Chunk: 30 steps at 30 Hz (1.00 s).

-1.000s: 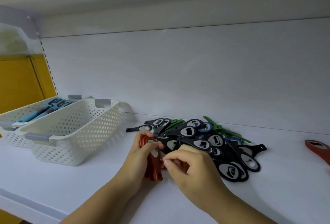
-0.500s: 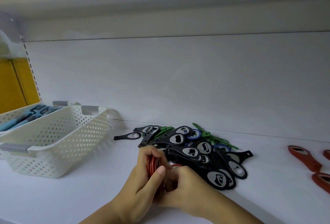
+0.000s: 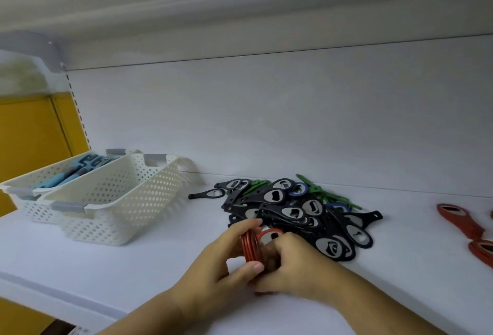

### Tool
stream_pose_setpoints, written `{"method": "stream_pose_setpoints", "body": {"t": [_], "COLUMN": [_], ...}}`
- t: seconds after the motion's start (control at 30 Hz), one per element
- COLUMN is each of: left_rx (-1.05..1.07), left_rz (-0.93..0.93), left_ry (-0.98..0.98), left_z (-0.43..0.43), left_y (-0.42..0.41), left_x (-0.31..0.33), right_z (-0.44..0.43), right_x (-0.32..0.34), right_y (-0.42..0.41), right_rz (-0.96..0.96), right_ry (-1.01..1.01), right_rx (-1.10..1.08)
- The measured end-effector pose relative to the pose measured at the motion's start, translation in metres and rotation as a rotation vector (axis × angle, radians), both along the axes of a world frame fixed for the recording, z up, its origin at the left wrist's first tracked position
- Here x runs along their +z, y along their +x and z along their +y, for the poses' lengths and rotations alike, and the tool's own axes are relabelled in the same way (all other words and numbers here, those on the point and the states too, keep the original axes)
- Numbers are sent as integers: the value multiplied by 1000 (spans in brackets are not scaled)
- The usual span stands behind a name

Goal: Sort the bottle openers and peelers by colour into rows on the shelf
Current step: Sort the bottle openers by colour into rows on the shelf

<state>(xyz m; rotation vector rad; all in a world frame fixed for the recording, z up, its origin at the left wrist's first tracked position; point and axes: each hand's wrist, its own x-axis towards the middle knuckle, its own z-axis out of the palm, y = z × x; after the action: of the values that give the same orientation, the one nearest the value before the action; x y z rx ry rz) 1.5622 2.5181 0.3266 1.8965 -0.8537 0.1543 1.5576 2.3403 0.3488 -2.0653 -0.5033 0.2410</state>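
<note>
1. At the shelf (image 3: 120,268) front, the left hand (image 3: 226,262) pinches a stack of red bottle openers (image 3: 249,248) on edge, thumb under, fingers over.
2. The right hand (image 3: 296,265) curls round the stack's near end.
3. If it is squared only loosely, the stack could fan apart into the black pile (image 3: 293,212) just behind.

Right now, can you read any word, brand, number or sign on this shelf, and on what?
None can be read.
The black bottle openers and the held red bottle openers show plain metal plates without print.
The white baskets carry no visible label; the blue peelers in one are too blurred to tell.
</note>
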Motion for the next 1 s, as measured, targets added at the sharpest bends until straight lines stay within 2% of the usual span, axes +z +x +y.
{"method": "stream_pose_setpoints", "body": {"t": [0.23, 0.4, 0.47, 0.53, 0.63, 0.73, 0.83, 1.0], "left_rx": [106, 163, 162, 140, 118, 82, 53, -63], "left_rz": [-56, -136, -79, 56, 253, 372, 399, 370], "left_ry": [-1, 49, 5, -100, -285, -388, -421, -407], "left_z": [3, 3, 2, 2, 2, 2, -4, -27], "left_y": [-9, -10, -12, -11, -12, -17, -25, -41], "left_x": [-6, -8, -6, -2, 6, 12, 19, 29], "right_z": [2, 5, 6, 6, 4, -1, -6, -33], "right_x": [3, -7, -6, 1, 12, 16, 18, 21], "right_y": [-9, -5, -4, -6, -9, -10, -17, -37], "right_rz": [74, 39, 52, 88, 126, 120, 85, 68], "right_ry": [38, -35, -21, 17, -62, -135, -191, -158], "right_rx": [107, 37, 38, 65, 56, 22, 17, -2]}}
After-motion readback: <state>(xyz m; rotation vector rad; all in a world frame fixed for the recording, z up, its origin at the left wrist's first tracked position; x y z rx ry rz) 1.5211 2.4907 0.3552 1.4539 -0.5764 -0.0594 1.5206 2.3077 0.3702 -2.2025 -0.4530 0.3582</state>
